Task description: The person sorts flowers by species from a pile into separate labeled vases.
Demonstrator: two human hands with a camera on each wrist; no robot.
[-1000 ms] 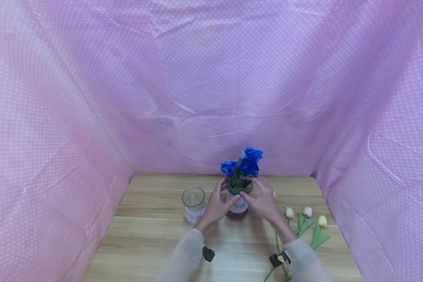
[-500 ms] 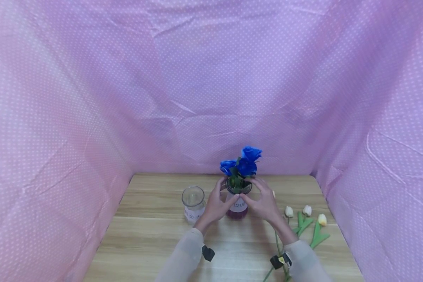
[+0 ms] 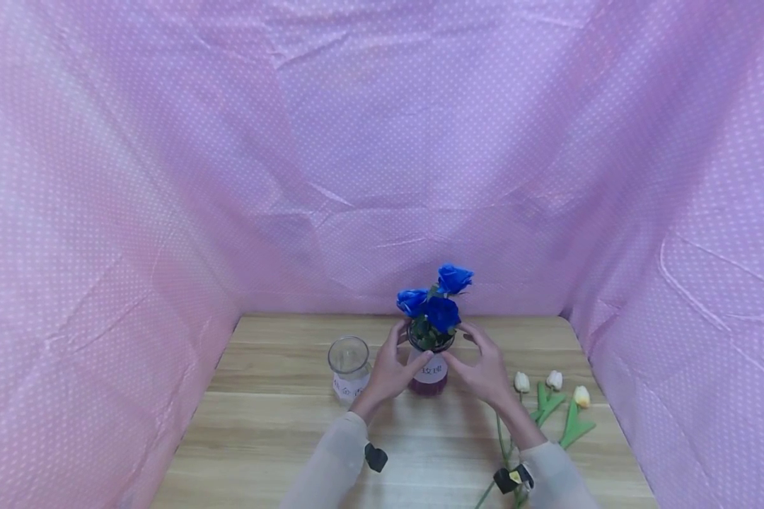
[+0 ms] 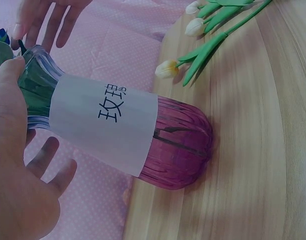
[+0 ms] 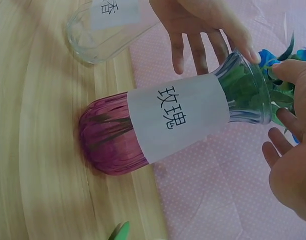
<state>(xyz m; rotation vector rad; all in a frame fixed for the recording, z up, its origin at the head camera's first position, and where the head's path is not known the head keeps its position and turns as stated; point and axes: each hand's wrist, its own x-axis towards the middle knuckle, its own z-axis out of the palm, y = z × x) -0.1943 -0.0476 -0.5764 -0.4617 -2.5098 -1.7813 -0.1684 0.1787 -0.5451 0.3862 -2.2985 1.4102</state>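
Note:
A glass vase (image 3: 429,386) with pink-purple liquid and a white label stands upright on the table. Several blue roses (image 3: 442,313) sit in it, their stems down inside the glass. My left hand (image 3: 388,366) holds the vase's neck from the left, its thumb at the front of the rim and its fingers bent round the side; the lower fingers hang loose in the left wrist view. On the other side my right hand (image 3: 486,367) is spread around the rim and the lower leaves. Its thumb (image 5: 292,71) overlaps the leaves, and its other fingers are loosely bent beside the neck.
A second, clear glass vase (image 3: 349,357) with a white label stands left of the first. White and yellowish tulips (image 3: 581,397) lie on the wooden table (image 3: 261,424) at the right, partly under my right forearm. Pink dotted cloth (image 3: 382,141) surrounds the table.
The front rose has shifted lower and a little left, and now stands apart from the upper one. My right hand has moved slightly right, away from the rim. The left hand has stayed in place.

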